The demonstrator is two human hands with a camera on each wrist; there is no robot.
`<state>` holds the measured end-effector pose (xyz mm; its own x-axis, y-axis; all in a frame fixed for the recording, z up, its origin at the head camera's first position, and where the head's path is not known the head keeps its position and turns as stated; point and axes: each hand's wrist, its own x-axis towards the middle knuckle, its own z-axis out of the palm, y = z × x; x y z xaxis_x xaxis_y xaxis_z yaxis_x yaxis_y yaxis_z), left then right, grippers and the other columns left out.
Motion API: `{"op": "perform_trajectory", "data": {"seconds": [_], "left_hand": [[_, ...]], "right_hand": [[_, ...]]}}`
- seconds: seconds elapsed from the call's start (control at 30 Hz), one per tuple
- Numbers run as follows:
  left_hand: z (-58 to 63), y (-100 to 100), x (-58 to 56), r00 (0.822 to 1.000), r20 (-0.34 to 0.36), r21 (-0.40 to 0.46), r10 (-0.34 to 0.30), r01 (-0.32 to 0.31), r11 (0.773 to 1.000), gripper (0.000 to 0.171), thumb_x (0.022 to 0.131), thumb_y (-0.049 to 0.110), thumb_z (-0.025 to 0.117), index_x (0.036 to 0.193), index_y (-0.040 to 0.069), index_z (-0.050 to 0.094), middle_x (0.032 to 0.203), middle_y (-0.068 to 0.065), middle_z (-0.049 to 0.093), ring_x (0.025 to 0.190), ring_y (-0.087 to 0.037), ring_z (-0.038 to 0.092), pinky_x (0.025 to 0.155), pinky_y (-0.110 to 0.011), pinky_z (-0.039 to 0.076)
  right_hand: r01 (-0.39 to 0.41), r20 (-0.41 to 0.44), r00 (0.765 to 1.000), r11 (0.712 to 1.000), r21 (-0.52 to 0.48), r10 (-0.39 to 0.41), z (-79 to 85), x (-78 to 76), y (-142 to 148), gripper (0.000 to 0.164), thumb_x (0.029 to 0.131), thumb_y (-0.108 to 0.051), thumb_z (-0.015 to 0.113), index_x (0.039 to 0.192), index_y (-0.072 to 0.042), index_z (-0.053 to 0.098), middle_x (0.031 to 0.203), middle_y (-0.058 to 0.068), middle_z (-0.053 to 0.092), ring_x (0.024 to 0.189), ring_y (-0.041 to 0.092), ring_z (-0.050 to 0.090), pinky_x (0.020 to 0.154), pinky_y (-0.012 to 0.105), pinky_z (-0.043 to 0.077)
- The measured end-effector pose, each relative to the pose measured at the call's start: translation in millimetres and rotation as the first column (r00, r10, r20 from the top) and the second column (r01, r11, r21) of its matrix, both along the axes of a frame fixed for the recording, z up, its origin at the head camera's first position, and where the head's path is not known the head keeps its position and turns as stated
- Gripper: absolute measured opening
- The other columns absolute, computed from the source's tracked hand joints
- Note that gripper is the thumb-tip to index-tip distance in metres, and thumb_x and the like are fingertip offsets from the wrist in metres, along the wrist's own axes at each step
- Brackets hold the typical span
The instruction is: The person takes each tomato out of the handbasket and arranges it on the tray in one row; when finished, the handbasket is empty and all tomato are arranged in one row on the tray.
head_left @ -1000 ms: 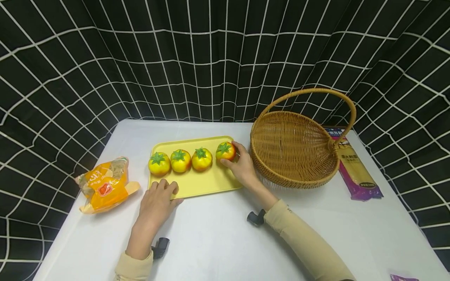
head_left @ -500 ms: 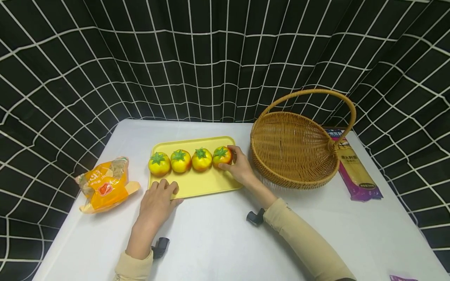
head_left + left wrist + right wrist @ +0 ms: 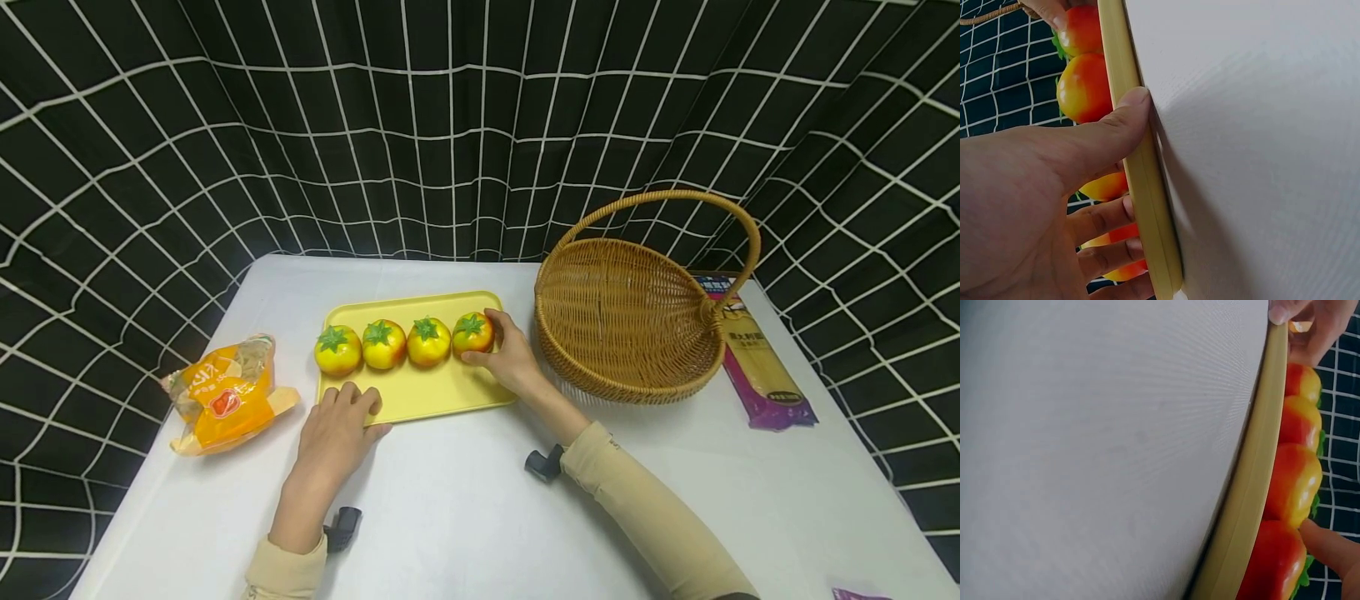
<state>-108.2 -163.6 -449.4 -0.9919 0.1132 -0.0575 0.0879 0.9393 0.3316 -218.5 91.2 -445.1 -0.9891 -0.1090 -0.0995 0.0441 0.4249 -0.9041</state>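
A yellow tray (image 3: 420,402) lies on the table with several red-and-yellow tomatoes in a row, each with a green leafy top. My right hand (image 3: 516,360) holds the rightmost tomato (image 3: 471,335), its thumb in front and fingers at the right side. That tomato stands against the neighbouring tomato (image 3: 429,342). At the near left edge, my left hand (image 3: 335,435) grips the tray's rim. In the left wrist view its thumb (image 3: 1125,122) lies over the outer side of the rim, with the other fingers on the inside.
A wicker basket (image 3: 630,325) with a tall handle stands right of the tray. Behind it lies a purple pasta packet (image 3: 765,358). An orange bag (image 3: 228,396) sits at the left, and a purple scrap (image 3: 858,593) shows at the bottom right.
My right hand has slid its tomato left until it meets the others. The row has since shifted very slightly left. My left hand has stayed on the tray's rim.
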Motion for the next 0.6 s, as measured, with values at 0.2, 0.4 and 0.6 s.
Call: {"op": "perform_trajectory", "data": {"seconds": [0.2, 0.4, 0.6], "left_hand": [[4.0, 0, 1.2, 1.0, -0.004, -0.005, -0.011, 0.011, 1.0, 0.03, 0.094, 0.028, 0.082, 0.113, 0.011, 0.065, 0.109, -0.01, 0.056, 0.101, -0.034, 0.05, 0.082, -0.043, 0.042], [11.6, 1, 0.8, 0.999, -0.03, 0.032, -0.038, 0.039, 0.999, 0.028, 0.096, 0.03, 0.079, 0.112, 0.01, 0.068, 0.107, -0.009, 0.063, 0.1, -0.031, 0.055, 0.08, -0.043, 0.044], [20.3, 8, -6.1, 0.994, -0.085, 0.099, -0.064, 0.072, 0.992, 0.026, 0.098, 0.03, 0.078, 0.114, 0.009, 0.072, 0.114, -0.011, 0.071, 0.105, -0.031, 0.063, 0.091, -0.051, 0.052]], "right_hand": [[0.026, -0.022, 0.999, 0.997, 0.069, -0.025, 5.9, 2.1, 0, 0.095, 0.085, -0.013, 0.09, 0.163, -0.009, 0.035, 0.17, 0.019, 0.035, 0.16, 0.037, 0.031, 0.13, 0.05, 0.025], [0.047, -0.076, 0.996, 0.988, 0.148, -0.036, 19.7, 9.3, 1, 0.097, 0.086, -0.021, 0.09, 0.165, -0.017, 0.034, 0.17, 0.016, 0.036, 0.158, 0.038, 0.034, 0.128, 0.055, 0.028], [-0.01, -0.173, 0.985, 0.993, 0.114, 0.03, 44.9, 24.2, 7, 0.088, 0.092, -0.03, 0.083, 0.165, -0.021, 0.034, 0.173, 0.007, 0.032, 0.156, 0.04, 0.037, 0.125, 0.059, 0.032]]}}
